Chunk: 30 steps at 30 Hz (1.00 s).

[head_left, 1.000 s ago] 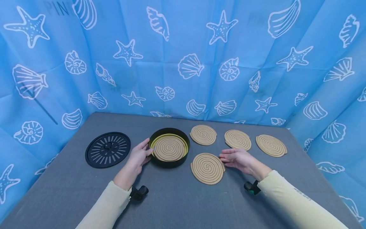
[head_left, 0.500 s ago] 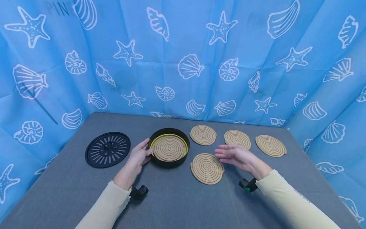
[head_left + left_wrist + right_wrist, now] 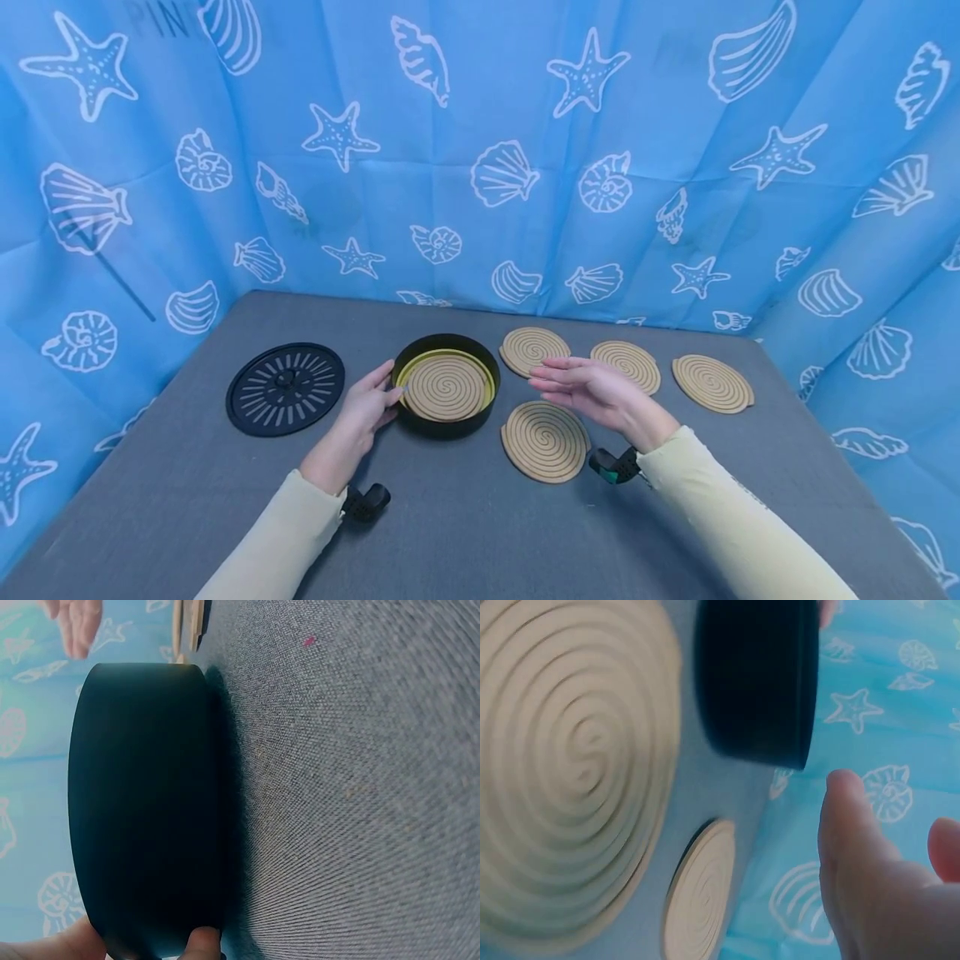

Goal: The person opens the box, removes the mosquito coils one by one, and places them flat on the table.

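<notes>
My left hand (image 3: 364, 414) grips the left side of a round black mosquito coil holder (image 3: 447, 429), thumb at the rim and fingers against the outer wall. Inside it, a tan mosquito coil (image 3: 446, 388) lies flat within a yellow-green inner ring. The holder's dark side wall (image 3: 146, 802) fills much of the left wrist view. To its right, my right hand (image 3: 600, 396) hovers above the table with straight fingers and holds nothing. Below that hand lies a near mosquito coil (image 3: 545, 442); its fingertips overlap a back mosquito coil (image 3: 528, 346) in the head view.
A black slotted lid (image 3: 258, 400) with a small central knob lies left of the holder. Two more coils, a middle one (image 3: 628, 362) and a right one (image 3: 712, 384), lie along the back right. A blue shell-print curtain (image 3: 480, 125) encloses the grey table (image 3: 465, 533).
My right hand has moved left and away from the body, from beside the near coil toward the holder. My left hand keeps its hold, and the holder has stayed in place.
</notes>
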Motion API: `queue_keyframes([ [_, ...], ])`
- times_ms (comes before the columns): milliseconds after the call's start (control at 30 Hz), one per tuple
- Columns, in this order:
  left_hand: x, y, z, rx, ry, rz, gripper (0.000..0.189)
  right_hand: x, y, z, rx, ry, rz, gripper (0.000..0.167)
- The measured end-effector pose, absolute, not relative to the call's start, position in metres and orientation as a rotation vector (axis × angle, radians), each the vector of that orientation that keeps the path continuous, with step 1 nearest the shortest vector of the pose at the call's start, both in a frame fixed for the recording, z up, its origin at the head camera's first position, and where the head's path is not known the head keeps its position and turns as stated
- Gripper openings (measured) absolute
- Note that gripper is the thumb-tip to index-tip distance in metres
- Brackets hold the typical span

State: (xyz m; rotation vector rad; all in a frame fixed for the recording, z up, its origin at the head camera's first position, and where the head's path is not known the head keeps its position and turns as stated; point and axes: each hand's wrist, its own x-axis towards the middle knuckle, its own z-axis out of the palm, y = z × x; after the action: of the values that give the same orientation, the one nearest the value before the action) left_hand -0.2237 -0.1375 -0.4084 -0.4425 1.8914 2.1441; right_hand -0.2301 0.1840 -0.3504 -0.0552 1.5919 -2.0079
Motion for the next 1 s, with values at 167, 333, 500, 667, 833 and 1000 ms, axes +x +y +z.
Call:
queue_keyframes([
  [167,-0.224,-0.137,-0.409,-0.440,1.896,2.148,0.057,-0.237,0.166,-0.348,-0.036,1.507,-2.062,0.053],
  [333,-0.224,-0.136,-0.408,-0.447,1.892,2.152,0.057,-0.245,0.147,-0.350,-0.058,1.496,-2.059,0.052],
  [500,-0.224,-0.136,-0.409,-0.456,1.895,2.151,0.057,-0.251,0.130,-0.354,-0.084,1.451,-2.046,0.053],
  [667,-0.225,-0.136,-0.410,-0.449,1.913,2.148,0.057,-0.255,0.116,-0.358,-0.015,1.388,-2.066,0.056],
  [833,-0.223,-0.136,-0.411,-0.423,1.903,2.156,0.057,-0.258,0.107,-0.359,0.039,1.359,-2.064,0.060],
  [1000,-0.222,-0.137,-0.410,-0.418,1.905,2.160,0.057,-0.261,0.096,-0.355,0.113,1.374,-2.023,0.067],
])
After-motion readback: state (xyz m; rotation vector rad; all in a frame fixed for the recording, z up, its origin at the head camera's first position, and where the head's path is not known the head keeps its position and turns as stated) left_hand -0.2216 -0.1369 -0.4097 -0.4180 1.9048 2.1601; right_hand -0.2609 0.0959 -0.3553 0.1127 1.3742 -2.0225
